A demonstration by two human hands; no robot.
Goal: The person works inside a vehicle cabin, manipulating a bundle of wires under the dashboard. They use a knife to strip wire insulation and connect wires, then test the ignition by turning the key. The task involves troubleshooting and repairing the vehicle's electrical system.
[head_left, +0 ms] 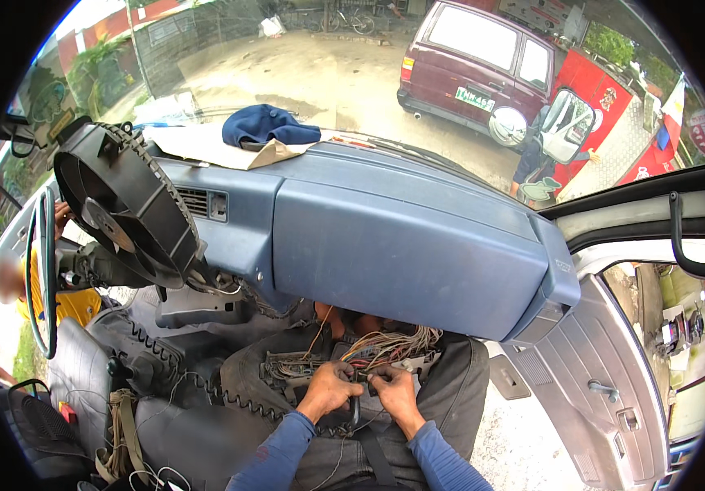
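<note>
My left hand [332,386] and my right hand [391,386] are close together over my lap, both with fingers pinched at dark wiring too small to make out clearly. A short black tube or cable [355,409] hangs down between them. Above and around my fingers spreads a loose bundle of thin multicoloured wires [389,344], joined to grey panels with connectors [287,367] resting across my legs. A coiled black cord [246,403] runs to the left of my left hand. The blue-grey dashboard [405,266] overhangs the wiring.
Left are a black fan [115,200], a steering wheel [48,270], a gear lever [119,370] and a person in yellow [74,307]. An open door [577,393] stands right. A cap [266,127] lies on the dashboard; outside are a maroon car [467,65] and another person [532,159].
</note>
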